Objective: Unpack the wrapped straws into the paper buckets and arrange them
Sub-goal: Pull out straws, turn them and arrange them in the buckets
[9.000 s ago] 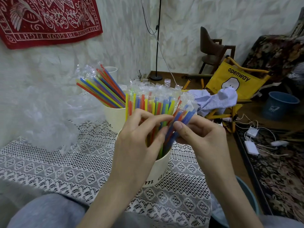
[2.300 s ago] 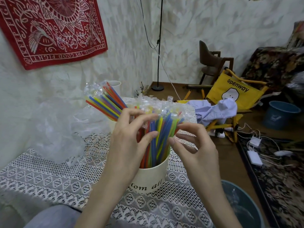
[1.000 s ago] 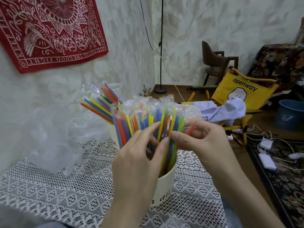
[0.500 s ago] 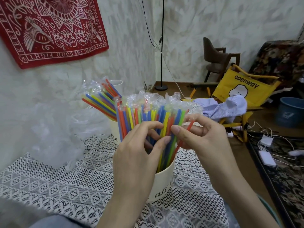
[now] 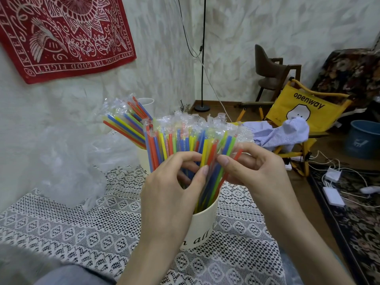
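The wrapped straws are stood fanned in the near paper bucket, toward the tabletop's right edge. Stems are pinched by the left hand and the right hand, each grip narrow. A hard sideways pull could likely tip the bucket. More straws are held in the far paper bucket.

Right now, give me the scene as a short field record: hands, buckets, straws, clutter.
left hand: fingers curled on straws in near bucket
right hand: pinches straws from the other side
near bucket: upright on lace cloth, full of wrapped straws
far bucket: behind it, straws leaning left
third bucket: rim only, contents hidden
plastic wrap: heaped left of the buckets
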